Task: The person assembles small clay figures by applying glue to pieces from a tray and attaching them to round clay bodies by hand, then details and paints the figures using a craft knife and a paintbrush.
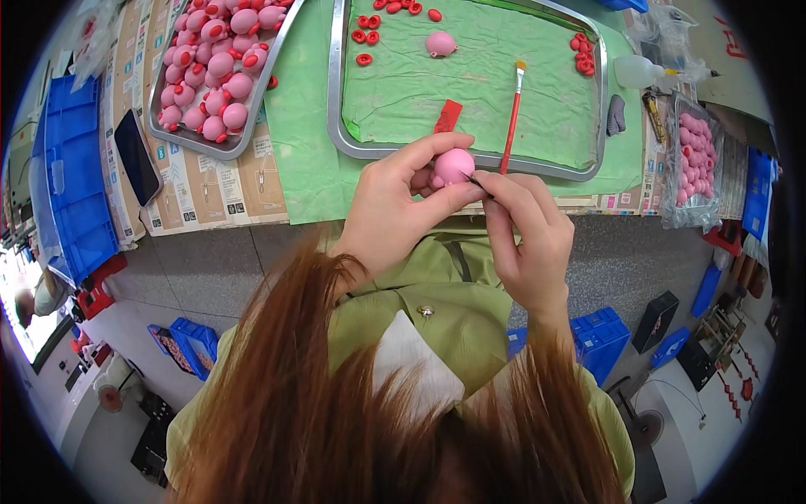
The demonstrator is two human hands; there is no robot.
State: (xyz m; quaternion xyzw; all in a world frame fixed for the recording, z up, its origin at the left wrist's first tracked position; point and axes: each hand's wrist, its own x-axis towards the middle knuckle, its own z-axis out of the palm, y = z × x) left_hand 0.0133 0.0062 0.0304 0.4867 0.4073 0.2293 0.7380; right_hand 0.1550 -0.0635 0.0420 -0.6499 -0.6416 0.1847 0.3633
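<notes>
Over the near edge of the table, my left hand [390, 202] is closed around a round pink figure [454, 165]. Pinched in my right hand [529, 231] is a thin dark pointed tool [472, 179], its tip at the figure's lower right side; most of it is hidden by my fingers. Just beyond lies a metal tray [336, 101] lined with green cloth. In it are another pink figure [441, 44], small red rings [363, 60] and a flat red piece [448, 116]. A red-handled paintbrush [511, 118] rests across its near rim.
A second metal tray [220, 154] heaped with pink figures stands at the left, beside a phone [138, 158]. To the right are a squeeze bottle [635, 72], a yellow cutter [654, 116] and a plastic box of pink pieces [695, 155]. Blue crates [600, 340] sit on the floor.
</notes>
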